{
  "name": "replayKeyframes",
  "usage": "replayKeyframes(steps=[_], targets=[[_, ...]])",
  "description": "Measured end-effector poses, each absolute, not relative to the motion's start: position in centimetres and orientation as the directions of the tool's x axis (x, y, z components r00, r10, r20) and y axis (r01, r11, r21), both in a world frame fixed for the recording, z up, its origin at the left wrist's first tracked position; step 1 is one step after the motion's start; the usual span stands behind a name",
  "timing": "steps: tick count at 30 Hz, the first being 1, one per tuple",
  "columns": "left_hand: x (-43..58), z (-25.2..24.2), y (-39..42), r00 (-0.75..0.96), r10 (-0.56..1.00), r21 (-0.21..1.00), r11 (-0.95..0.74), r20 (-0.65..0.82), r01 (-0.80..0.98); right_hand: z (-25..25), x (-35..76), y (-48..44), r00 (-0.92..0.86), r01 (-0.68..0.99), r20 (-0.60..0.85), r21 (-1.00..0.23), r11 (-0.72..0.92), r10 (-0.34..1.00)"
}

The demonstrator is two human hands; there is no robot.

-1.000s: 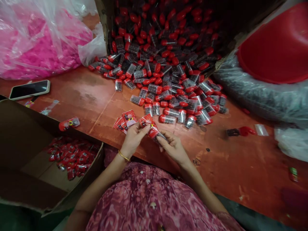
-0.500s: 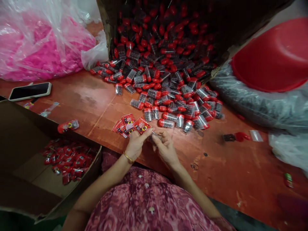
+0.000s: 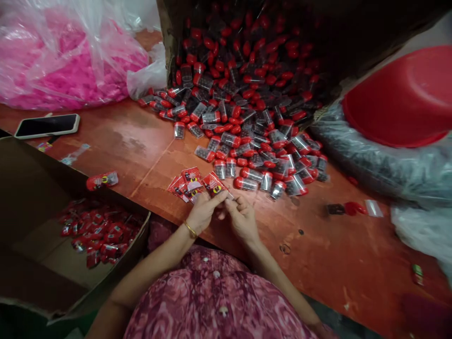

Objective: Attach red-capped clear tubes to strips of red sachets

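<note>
My left hand (image 3: 204, 211) and my right hand (image 3: 242, 216) meet at the near edge of the red-brown table (image 3: 134, 146), fingers pinched together on a small clear-wrapped item that I can barely see. Just beyond my left fingers lies a small fan of red printed sleeves (image 3: 192, 182). A heap of small clear capsules with red caps (image 3: 254, 136) spills from a tipped cardboard box (image 3: 169, 28) toward my hands. One wrapped capsule (image 3: 101, 181) lies alone to the left.
An open cardboard box (image 3: 31, 188) at my left holds several wrapped red packs (image 3: 95, 233). A phone (image 3: 47, 125) lies at the far left, behind it a bag of pink pieces (image 3: 67, 61). A red basin (image 3: 402, 99) sits on plastic-wrapped bundles at right.
My hands have drawn closer together and nearer the table edge. The red sleeve lifted in my left fingers a second ago is down by the fan; the view shifted slightly.
</note>
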State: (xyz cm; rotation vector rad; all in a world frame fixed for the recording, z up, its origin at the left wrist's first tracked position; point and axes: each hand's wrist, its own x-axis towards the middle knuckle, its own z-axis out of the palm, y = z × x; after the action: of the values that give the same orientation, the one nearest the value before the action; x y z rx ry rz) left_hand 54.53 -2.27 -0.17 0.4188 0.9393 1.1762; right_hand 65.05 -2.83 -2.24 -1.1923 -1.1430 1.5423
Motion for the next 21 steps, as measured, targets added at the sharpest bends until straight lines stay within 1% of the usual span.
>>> replayKeyframes(steps=[2, 3, 4, 5, 6, 7, 8, 10, 11, 12, 13, 14, 16, 17, 18, 19, 20, 21], targets=[[54.2, 0.1, -2.4, 0.029, 0.908, 0.708, 0.345, -0.417, -0.616, -2.5, 64.4, -2.0, -0.167, 0.025, -0.208, -0.978, -0.207, 0.964], [53.6, 0.4, -2.3, 0.005, 0.901, 0.697, 0.34, -0.435, -0.631, -2.5, 64.2, -1.6, -0.158, 0.116, -0.177, -0.98, -0.16, 0.971], [52.7, 0.7, -2.2, -0.02, 0.89, 0.682, 0.334, -0.455, -0.651, -2.4, 64.1, -1.2, -0.156, 0.227, -0.114, -0.971, -0.077, 0.981], [51.5, 1.1, -2.0, -0.047, 0.876, 0.661, 0.326, -0.48, -0.676, -2.3, 64.2, -0.7, -0.161, 0.349, -0.028, -0.936, 0.031, 0.986], [50.0, 1.4, -1.7, -0.083, 0.858, 0.633, 0.305, -0.507, -0.711, -2.1, 64.5, -0.2, -0.169, 0.477, 0.064, -0.868, 0.139, 0.983], [48.3, 1.7, -1.3, -0.17, 0.835, 0.614, 0.231, -0.523, -0.754, -1.9, 65.0, 0.2, -0.177, 0.601, 0.142, -0.768, 0.221, 0.974], [46.6, 1.8, -1.0, -0.293, 0.794, 0.608, 0.119, -0.533, -0.785, -1.8, 65.6, 0.7, -0.177, 0.713, 0.197, -0.65, 0.263, 0.964], [43.5, 1.7, -0.5, -0.556, 0.62, 0.626, -0.129, -0.554, -0.769, -2.0, 67.0, 1.4, -0.146, 0.872, 0.244, -0.425, 0.241, 0.959], [42.5, 1.5, -0.4, -0.631, 0.561, 0.645, -0.21, -0.536, -0.734, -2.2, 67.7, 1.6, -0.137, 0.915, 0.243, -0.341, 0.217, 0.96], [41.8, 1.2, -0.4, -0.672, 0.535, 0.669, -0.243, -0.512, -0.703, -2.5, 68.4, 1.7, -0.146, 0.935, 0.24, -0.282, 0.212, 0.96], [41.6, 0.8, -0.5, -0.695, 0.536, 0.701, -0.241, -0.48, -0.671, -2.9, 69.0, 1.7, -0.171, 0.941, 0.237, -0.247, 0.229, 0.956], [41.9, 0.4, -0.6, -0.698, 0.563, 0.746, -0.2, -0.443, -0.635, -3.1, 69.4, 1.6, -0.205, 0.938, 0.237, -0.228, 0.26, 0.95], [43.3, -0.4, -0.9, -0.688, 0.637, 0.87, -0.052, -0.349, -0.49, -3.5, 70.1, 1.0, -0.271, 0.921, 0.245, -0.215, 0.325, 0.931], [44.1, -0.8, -0.9, -0.681, 0.676, 0.936, 0.035, -0.281, -0.351, -3.5, 70.4, 0.7, -0.29, 0.915, 0.249, -0.211, 0.344, 0.924], [45.0, -1.0, -0.9, -0.664, 0.725, 0.982, 0.105, -0.183, -0.156, -3.5, 70.6, 0.4, -0.298, 0.914, 0.25, -0.204, 0.351, 0.921], [45.6, -1.3, -0.9, -0.623, 0.778, 0.985, 0.157, -0.078, 0.072, -3.4, 70.8, 0.1, -0.301, 0.916, 0.247, -0.195, 0.351, 0.921], [46.1, -1.5, -0.9, -0.56, 0.829, 0.937, 0.184, 0.014, 0.296, -3.4, 71.0, -0.1, -0.305, 0.918, 0.242, -0.184, 0.352, 0.921], [46.3, -1.6, -0.8, -0.484, 0.871, 0.852, 0.192, 0.08, 0.487, -3.3, 71.1, -0.3, -0.313, 0.918, 0.236, -0.174, 0.357, 0.92]])
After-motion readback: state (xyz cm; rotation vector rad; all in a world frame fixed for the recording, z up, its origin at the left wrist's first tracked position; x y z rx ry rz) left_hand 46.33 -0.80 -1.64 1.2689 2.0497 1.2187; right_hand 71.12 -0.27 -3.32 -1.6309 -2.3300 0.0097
